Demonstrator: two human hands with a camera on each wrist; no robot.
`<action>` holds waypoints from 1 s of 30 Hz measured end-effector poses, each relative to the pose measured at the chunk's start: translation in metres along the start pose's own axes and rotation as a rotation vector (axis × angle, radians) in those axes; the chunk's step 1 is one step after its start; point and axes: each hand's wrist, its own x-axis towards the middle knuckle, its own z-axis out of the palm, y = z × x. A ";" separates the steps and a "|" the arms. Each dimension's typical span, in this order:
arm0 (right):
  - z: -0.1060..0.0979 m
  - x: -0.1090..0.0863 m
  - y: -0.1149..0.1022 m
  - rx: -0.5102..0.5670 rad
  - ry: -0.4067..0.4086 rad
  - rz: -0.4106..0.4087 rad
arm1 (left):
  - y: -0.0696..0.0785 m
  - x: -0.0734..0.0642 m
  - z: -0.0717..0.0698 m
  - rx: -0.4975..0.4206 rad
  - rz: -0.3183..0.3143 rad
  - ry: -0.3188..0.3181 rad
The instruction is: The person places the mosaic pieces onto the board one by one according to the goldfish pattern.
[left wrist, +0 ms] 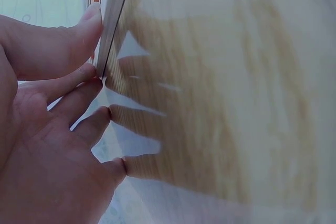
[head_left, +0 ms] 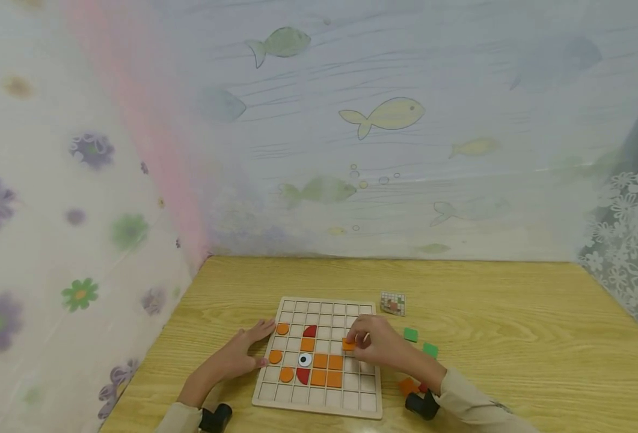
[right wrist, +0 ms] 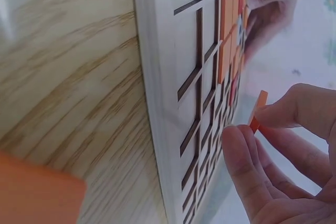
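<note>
A wooden grid board (head_left: 291, 394) lies on the table with orange squares (head_left: 327, 370), orange circles (head_left: 283, 329), red quarter-round tiles (head_left: 310, 331) and a round eye tile (head_left: 305, 359) in its cells. My right hand (head_left: 375, 340) pinches an orange square tile (right wrist: 258, 111) between thumb and fingertips, over the board's right part. The left hand (head_left: 237, 355) rests at the board's left edge, its thumb (left wrist: 86, 35) against the rim and its fingers spread, with fingertips on the table.
Right of the board lie green squares (head_left: 411, 335) and an orange tile (head_left: 408, 386), partly behind the right wrist's black camera (head_left: 423, 406). A small pattern card (head_left: 393, 304) sits by the board's far right corner. Printed curtains stand behind and left of the table (head_left: 492, 300).
</note>
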 end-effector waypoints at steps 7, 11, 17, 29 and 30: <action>0.006 0.008 -0.001 -0.019 -0.031 0.045 | 0.002 0.000 0.000 -0.007 -0.007 0.001; 0.011 0.014 -0.002 -0.004 -0.049 0.046 | 0.002 0.000 0.000 -0.006 -0.011 0.004; 0.019 0.021 -0.002 0.020 -0.057 0.048 | 0.002 0.000 0.001 0.003 -0.018 0.006; 0.030 0.038 -0.003 0.010 -0.074 0.062 | 0.003 0.000 0.001 -0.004 -0.025 0.017; 0.030 0.039 -0.004 0.006 -0.078 0.063 | 0.003 0.000 0.001 -0.004 -0.023 0.017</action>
